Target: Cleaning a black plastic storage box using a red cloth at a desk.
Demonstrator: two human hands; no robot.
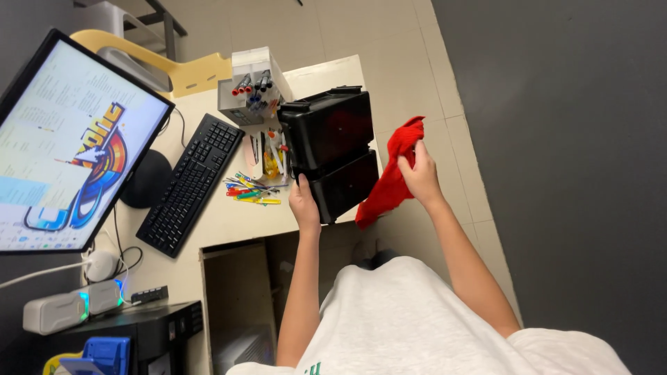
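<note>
Head view, one person at a cream desk [229,222].

Item 1. Black plastic two-tier drawer unit [332,149], at the desk's near edge, tilted off its base. Left hand [304,205] is closed around its lower corner at 7 o'clock, apparently steadying it so its faces can be reached.

Item 2. Crumpled red cloth [390,177], at 3 o'clock of the unit, touching or just beside its side. Right hand [419,173] has its fingers bunched over the cloth's upper part; the rest hangs loose below the desk edge.

Item 3. Scattered coloured pens and clips [251,189], at 9 o'clock of the unit.

Item 4. White box of marker pens [251,87], at 11 o'clock.

Item 5. Black keyboard [191,184], farther toward 9 o'clock, before a lit flat monitor [69,146].
</note>
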